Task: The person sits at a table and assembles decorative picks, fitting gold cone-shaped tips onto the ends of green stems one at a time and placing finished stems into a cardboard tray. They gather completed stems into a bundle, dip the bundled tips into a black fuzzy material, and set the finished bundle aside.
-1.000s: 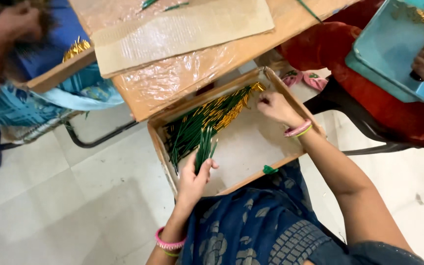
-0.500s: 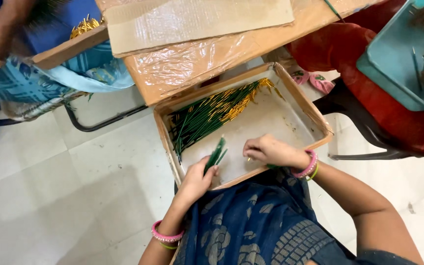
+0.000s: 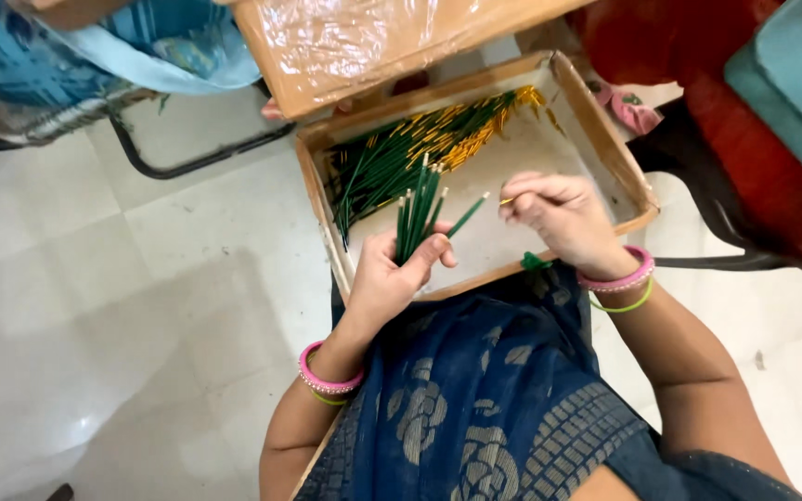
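Left hand (image 3: pixel 384 278) closed around a bundle (image 3: pixel 417 215) of green sticks, held upright over the near part of the tray (image 3: pixel 605 153). Loose pile (image 3: pixel 420 148) of green, yellow-tipped sticks lies beyond it — against the tray's far wall. Right hand (image 3: pixel 563 221), just right of the bundle, pinches one stick (image 3: pixel 507 200) at its yellow tip.

Two hands, my left hand (image 3: pixel 384 278) and my right hand (image 3: pixel 563 223), over one cardboard tray (image 3: pixel 605 153): one fanned bunch of green sticks (image 3: pixel 417 215) in my left, one loose pile of sticks (image 3: pixel 420 144), too many to count, and one pink bangle (image 3: pixel 327 376) on each wrist.
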